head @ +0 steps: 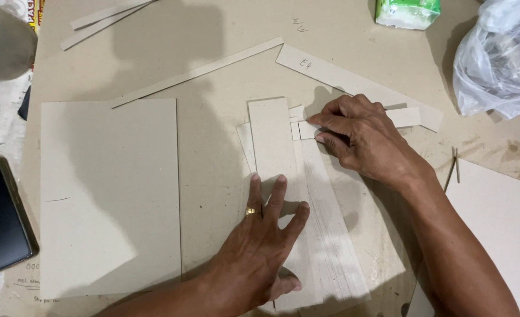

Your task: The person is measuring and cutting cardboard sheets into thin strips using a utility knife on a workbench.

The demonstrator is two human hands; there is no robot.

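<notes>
Brown cardboard-covered tabletop [213, 70] carries everything. Big grey rectangular cardboard sheet [110, 196] lies flat at left, well apart from both hands. Another pale board [501, 229] at right edge, partly out of frame. Clear plastic bag [498, 56] top right. Black phone [1, 214] at left edge, screen dark. In the centre, a stack of long grey cardboard strips [324, 235] w/ a wider grey strip [272, 141] on top. Left hand [260, 235], ring on one finger, presses flat on the stack, fingers spread apart, holding nothing. Right hand [360, 135] rests at the stack's upper end, fingers together, tips touching a small grey cardboard piece [307, 130].
</notes>
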